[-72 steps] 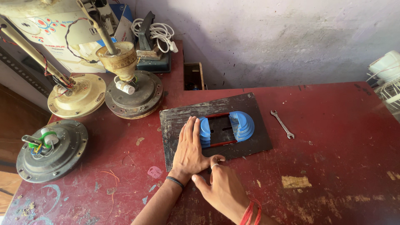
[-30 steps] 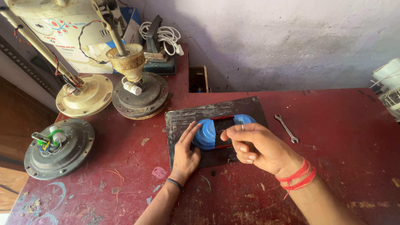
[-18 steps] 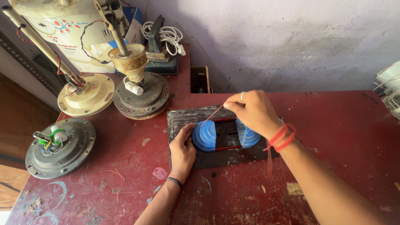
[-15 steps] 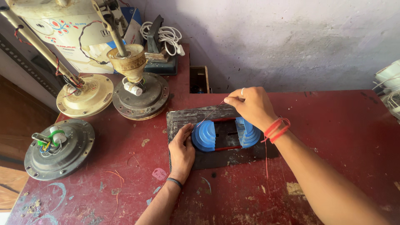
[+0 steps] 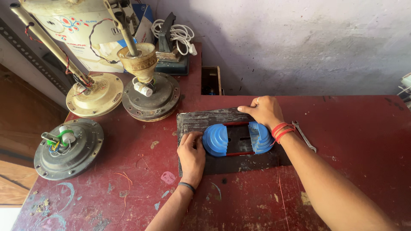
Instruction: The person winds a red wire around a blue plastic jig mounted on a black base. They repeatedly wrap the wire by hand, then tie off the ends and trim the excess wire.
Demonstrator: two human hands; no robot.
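- Head view: dark board (image 5: 205, 122) lies flat on red table (image 5: 351, 128), near the back wall.
- On the board: two blue stepped formers (image 5: 215, 140), red rods between them.
- Left hand (image 5: 191, 153): fingers curled, knuckles against the left former's outer edge, palm on the board; grips nothing that I can see.
- Right hand (image 5: 264, 112): flat, fingers together, pressing the board's far edge above the right former.
- Spanner (image 5: 304, 136) just right of the right wrist.
- Three fan motors (image 5: 68, 148) at table's left.
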